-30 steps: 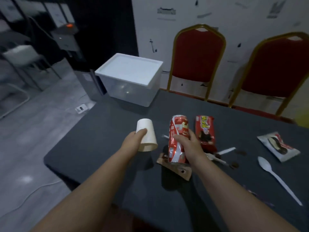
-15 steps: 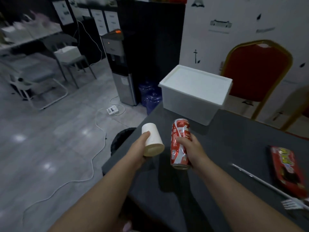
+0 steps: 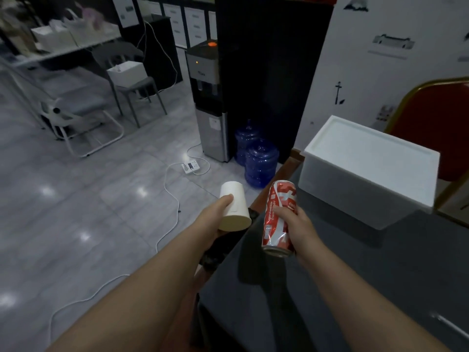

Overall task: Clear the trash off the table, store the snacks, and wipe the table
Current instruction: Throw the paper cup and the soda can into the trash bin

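Left hand (image 3: 215,219) has fingers curled round a white paper cup (image 3: 234,209), held out past the table's (image 3: 380,275) edge above a dark bin (image 3: 218,252), I think. Right hand (image 3: 295,228) grips the dented red soda can (image 3: 278,217) over the corner. Trash-clearing step; next I'd let both drop in.

Our left hand (image 3: 215,217) and right hand (image 3: 298,228) are bare, and both forearms show uncovered, with no sleeves, gloves, rings or watches.
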{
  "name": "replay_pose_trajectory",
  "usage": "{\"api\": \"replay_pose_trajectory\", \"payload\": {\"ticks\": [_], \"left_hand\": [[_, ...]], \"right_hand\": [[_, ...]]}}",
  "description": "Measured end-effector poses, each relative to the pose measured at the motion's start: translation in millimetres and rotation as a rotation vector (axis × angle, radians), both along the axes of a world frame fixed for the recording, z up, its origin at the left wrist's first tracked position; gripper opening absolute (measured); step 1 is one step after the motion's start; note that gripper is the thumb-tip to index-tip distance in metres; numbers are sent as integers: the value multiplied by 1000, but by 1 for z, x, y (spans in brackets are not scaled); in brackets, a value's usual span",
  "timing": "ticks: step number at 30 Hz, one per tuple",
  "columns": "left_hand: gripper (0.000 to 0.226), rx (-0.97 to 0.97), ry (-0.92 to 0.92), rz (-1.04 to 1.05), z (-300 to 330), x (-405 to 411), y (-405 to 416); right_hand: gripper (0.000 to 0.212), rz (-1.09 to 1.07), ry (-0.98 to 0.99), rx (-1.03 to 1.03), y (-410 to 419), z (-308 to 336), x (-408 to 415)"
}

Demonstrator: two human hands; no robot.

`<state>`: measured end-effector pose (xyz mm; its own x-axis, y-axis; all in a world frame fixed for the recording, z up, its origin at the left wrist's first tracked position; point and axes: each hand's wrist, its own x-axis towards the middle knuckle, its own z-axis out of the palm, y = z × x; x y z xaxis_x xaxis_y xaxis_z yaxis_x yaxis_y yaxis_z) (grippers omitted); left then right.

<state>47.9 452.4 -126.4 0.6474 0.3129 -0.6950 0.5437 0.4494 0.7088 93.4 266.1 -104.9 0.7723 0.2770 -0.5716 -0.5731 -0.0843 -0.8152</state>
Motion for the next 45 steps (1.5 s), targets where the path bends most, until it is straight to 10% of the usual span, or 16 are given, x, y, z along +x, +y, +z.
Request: {"api": "replay_pose_trajectory", "payload": {"ticks": [13,33,45], "left_hand": [[56,136,64,-74,-29,56,93],[65,396,332,-663,-264,158,158],[48,456,254,-728,-241,139,151]], "right_hand": [[71,-52,111,-97,119,-42,57],[54,-224,366,-546,207,-268,118],[46,-173,253,-674,199,-239,104]]}}
